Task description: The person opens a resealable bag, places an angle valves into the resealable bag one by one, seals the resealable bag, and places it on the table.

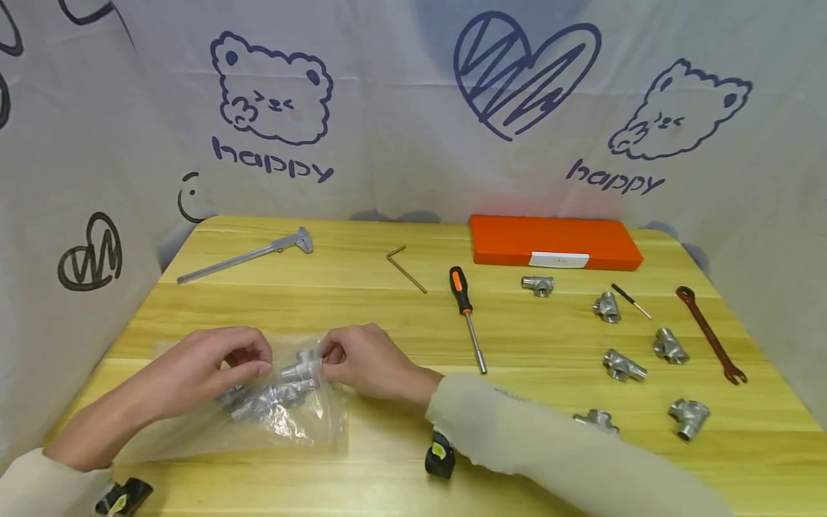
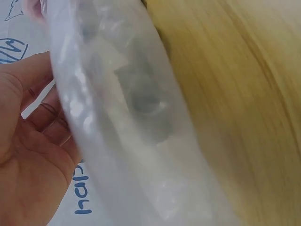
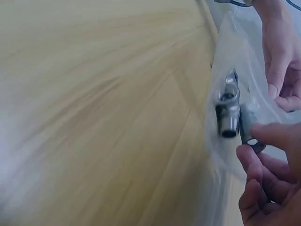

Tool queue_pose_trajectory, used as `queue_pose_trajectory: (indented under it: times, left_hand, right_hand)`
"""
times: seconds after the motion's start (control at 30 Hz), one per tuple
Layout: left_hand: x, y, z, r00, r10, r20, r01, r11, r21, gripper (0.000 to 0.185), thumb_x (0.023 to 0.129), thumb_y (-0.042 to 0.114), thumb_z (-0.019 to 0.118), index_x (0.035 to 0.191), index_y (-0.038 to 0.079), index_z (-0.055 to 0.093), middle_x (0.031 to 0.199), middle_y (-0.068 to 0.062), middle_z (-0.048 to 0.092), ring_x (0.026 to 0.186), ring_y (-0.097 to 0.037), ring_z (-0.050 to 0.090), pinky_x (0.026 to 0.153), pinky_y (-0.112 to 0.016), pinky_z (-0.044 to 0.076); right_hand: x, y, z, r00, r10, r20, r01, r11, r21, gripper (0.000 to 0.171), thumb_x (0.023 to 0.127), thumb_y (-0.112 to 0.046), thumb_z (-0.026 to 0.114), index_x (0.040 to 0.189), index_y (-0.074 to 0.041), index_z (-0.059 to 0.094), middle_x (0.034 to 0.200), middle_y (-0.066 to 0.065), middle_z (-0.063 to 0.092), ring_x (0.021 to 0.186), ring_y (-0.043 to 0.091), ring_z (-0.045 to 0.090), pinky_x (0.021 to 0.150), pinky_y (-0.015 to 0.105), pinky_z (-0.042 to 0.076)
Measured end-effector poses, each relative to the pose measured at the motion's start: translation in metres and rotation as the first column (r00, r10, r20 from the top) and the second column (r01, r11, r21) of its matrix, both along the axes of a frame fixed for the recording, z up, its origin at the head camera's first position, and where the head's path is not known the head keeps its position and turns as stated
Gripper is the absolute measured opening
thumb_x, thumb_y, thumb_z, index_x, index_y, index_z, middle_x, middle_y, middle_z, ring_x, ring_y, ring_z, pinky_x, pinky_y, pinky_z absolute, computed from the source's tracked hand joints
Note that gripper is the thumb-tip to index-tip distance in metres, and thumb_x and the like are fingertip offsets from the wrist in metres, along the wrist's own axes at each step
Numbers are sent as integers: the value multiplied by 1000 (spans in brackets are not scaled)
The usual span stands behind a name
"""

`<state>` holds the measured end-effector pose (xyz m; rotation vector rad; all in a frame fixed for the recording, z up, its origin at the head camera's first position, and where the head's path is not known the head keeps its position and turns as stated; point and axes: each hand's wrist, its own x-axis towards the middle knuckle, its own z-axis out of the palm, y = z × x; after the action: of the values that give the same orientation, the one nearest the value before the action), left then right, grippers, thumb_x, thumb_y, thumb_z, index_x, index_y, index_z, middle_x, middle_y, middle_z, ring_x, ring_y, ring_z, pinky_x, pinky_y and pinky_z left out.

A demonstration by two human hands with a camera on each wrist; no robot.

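Your left hand [image 1: 213,362] and right hand [image 1: 362,359] pinch the plastic bag [image 1: 304,424]; tilt it carelessly and fittings [image 1: 291,380] could spill.

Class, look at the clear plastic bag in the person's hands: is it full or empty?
Not empty. Several metal pipe fittings show through the plastic bag, while the left hand and right hand hold it.

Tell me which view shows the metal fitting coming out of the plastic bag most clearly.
The right wrist view: the metal fitting is close and sharp at the plastic bag mouth, right hand pinching it. The head view shows it small between both hands. The left wrist view shows only a grey blur through plastic.
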<state>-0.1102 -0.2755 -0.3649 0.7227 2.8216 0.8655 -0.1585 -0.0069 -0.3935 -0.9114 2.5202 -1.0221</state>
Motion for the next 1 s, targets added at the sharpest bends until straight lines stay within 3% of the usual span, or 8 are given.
queue_pose_trajectory:
  times: [0.13,0.27,0.4,0.6,0.7,0.8,1.0]
  left_hand:
    - [0,-1,-1,1000,-5,-5,5,1000,0,6,103,22,78,101,24,73,90,19,69,83,3,63,75,-24,59]
    - [0,-1,-2,1000,-6,-7,6,1000,6,5,103,23,77,101,22,73,91,18,69,83,3,63,74,-24,59]
    - [0,-2,-2,1000,-4,-8,4,1000,7,5,105,23,76,101,22,73,90,17,69,83,3,63,74,-24,58]
    - [1,-4,-3,1000,0,4,0,1000,1,5,105,24,76,101,22,73,89,18,68,82,2,62,74,-24,58]
    - [1,-4,-3,1000,0,10,0,1000,-1,5,104,23,76,101,22,73,89,18,68,82,2,62,74,-24,58]
    - [0,-4,-3,1000,-6,3,6,1000,-3,6,104,22,77,101,24,72,89,18,68,83,2,63,74,-23,59]
    - [-4,-4,-4,1000,-16,-6,16,1000,-6,7,104,21,76,101,25,72,88,18,68,82,3,62,74,-23,59]
  right_hand:
    - [0,-11,-1,999,-18,28,19,1000,-25,19,102,-21,80,117,-9,82,101,-3,83,84,-2,70,79,14,54]
    - [-1,1,-1,994,-5,114,15,996,-93,24,103,-24,79,123,-11,80,108,-3,82,91,1,71,82,17,56]
    - [-4,34,6,987,27,160,-5,991,-136,25,103,-28,80,123,-13,79,106,-6,79,89,6,67,79,22,55]
    - [-18,112,16,989,98,109,-86,990,-110,27,103,-25,80,125,-11,78,105,-9,78,93,8,69,87,27,59]
    - [-26,158,20,995,53,83,-47,997,-66,27,103,-25,79,127,-11,78,108,-9,79,98,9,71,91,30,60]
    - [-34,203,24,998,-50,44,50,999,-10,27,104,-26,78,127,-12,78,110,-8,78,102,13,70,93,32,60]
    - [-56,275,36,970,-239,-32,241,968,71,32,107,-34,74,131,-13,77,118,-1,77,107,18,68,93,26,57]
